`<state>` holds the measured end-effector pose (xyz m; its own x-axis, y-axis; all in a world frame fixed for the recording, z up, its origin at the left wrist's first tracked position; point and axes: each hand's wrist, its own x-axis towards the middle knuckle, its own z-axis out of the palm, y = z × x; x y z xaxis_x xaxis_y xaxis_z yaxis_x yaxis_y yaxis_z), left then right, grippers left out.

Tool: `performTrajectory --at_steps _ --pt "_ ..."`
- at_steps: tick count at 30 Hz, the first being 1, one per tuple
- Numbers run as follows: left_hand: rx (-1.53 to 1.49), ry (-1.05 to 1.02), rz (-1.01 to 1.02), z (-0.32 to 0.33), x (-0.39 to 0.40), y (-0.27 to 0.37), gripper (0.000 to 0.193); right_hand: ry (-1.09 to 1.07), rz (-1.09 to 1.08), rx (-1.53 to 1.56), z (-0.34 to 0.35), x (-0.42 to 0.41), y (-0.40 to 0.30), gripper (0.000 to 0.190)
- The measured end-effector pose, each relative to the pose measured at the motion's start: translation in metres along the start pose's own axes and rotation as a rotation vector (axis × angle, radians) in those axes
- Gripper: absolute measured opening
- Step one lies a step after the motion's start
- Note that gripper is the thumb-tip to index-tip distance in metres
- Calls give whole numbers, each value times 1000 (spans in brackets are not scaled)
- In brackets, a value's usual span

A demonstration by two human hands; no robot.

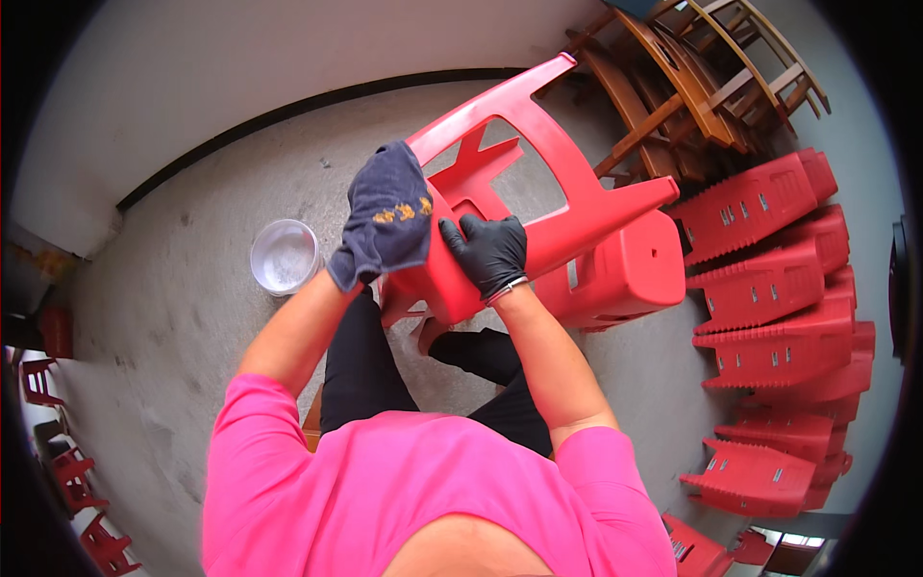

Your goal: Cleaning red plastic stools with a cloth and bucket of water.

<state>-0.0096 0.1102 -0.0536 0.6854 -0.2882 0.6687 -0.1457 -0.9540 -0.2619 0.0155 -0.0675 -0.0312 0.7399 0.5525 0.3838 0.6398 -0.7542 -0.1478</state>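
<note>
A red plastic stool (pixel 533 130) lies tilted on its side before me, its legs pointing up and to the right. My left hand (pixel 387 216) is covered by a dark blue-grey cloth (pixel 389 195) with yellow marks and presses against the stool's near left side; its fingers are hidden under the cloth. In a black glove, my right hand (pixel 490 251) grips the stool's edge beside the cloth, thumb spread. Another red stool (pixel 652 263) lies on its side just beyond, to the right. A round whitish bucket (pixel 285 256) stands on the floor left of the cloth.
Stacks of red plastic stools (pixel 771 288) line the right side. Wooden chairs (pixel 685 79) are piled at the upper right. A pale wall (pixel 288 43) with a dark skirting runs along the top. More red seats (pixel 72 476) stand at the far left, across the concrete floor (pixel 180 303).
</note>
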Motion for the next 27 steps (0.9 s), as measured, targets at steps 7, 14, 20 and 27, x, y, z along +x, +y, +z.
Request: performTrajectory --at_steps 7,14,20,27 --pt "118 0 125 30 -3 12 29 99 -19 -9 12 6 3 35" --pt "-549 -30 -241 82 40 -43 17 -38 -264 -28 -13 8 36 54" --pt "-478 -82 -137 76 40 -38 19 175 182 -363 -66 -19 178 49" --pt "48 -264 -51 16 39 17 26 33 220 -530 -65 -25 178 44"
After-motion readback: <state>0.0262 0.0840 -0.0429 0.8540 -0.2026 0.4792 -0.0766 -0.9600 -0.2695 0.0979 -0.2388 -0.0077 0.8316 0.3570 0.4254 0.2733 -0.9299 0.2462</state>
